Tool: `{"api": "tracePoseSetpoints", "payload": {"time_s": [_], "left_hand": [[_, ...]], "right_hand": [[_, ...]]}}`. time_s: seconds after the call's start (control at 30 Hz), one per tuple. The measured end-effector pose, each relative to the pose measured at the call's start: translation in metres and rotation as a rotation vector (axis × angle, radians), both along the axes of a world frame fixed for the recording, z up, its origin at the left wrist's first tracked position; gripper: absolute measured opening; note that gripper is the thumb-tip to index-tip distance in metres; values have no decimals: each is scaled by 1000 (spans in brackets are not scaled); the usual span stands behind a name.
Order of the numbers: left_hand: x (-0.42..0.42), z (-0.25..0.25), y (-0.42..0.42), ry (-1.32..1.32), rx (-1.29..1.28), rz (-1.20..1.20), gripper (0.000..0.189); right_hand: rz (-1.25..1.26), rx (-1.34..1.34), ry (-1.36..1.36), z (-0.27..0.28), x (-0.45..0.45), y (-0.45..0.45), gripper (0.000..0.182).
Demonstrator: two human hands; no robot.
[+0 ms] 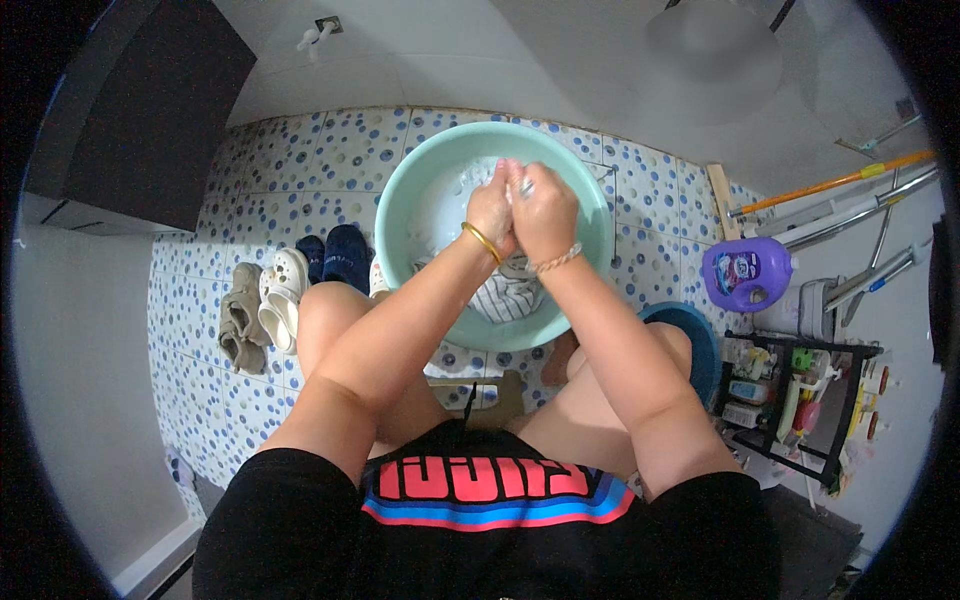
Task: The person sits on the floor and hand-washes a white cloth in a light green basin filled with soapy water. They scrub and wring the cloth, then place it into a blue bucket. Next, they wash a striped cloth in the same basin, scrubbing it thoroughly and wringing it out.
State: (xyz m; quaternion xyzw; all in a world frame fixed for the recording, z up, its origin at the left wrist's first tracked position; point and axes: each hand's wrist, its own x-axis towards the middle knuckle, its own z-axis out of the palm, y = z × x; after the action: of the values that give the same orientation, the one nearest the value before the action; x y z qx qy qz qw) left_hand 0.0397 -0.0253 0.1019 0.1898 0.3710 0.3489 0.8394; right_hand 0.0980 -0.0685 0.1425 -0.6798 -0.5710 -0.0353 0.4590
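My left hand [490,210] and my right hand [546,208] are pressed together, fingers curled, above a round mint-green plastic basin [391,202]. A gold bangle circles my left wrist, and a beaded bracelet is on the right one. Something pale shows in the narrow gap between the hands, too small to tell whether it is cloth or foam. Whitish, sudsy water [439,214] fills the left part of the basin. Below my wrists lies a wet, bunched striped cloth [506,296], white with dark lines. My forearms hide part of it.
Grey shoes [244,315], white clogs [283,292] and dark blue slippers [346,255] stand at left. At right are a purple detergent jug [746,275], a blue tub [709,352], a black rack [795,405] of bottles and an orange pole [825,184]. A low stool [499,397] is between my legs.
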Motion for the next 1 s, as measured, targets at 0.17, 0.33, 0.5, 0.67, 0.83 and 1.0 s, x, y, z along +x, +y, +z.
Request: {"api": "tracePoseSetpoints", "payload": {"time_s": [0.17,0.33,0.5,0.67,0.83,1.0], "left_hand": [[-18,-36,23,-345,76,-203,36],[-10,49,1,18,20,-113,34],[-29,40,25,225,553,-172,34],[-48,32,19,568,1003,-479,31],[-73,23,30,735,1101,-662,36],[-94,31,35,593,980,-578,30]], "right_hand": [[112,-41,-82,3,-13,-2,16],[-30,-263,426,2,37,16,38],[522,-645,542,41,56,-1,37],[453,-744,376,48,74,-13,19],[509,-607,690,68,87,-24,15],[346,-817,470,61,122,-33,14]]}}
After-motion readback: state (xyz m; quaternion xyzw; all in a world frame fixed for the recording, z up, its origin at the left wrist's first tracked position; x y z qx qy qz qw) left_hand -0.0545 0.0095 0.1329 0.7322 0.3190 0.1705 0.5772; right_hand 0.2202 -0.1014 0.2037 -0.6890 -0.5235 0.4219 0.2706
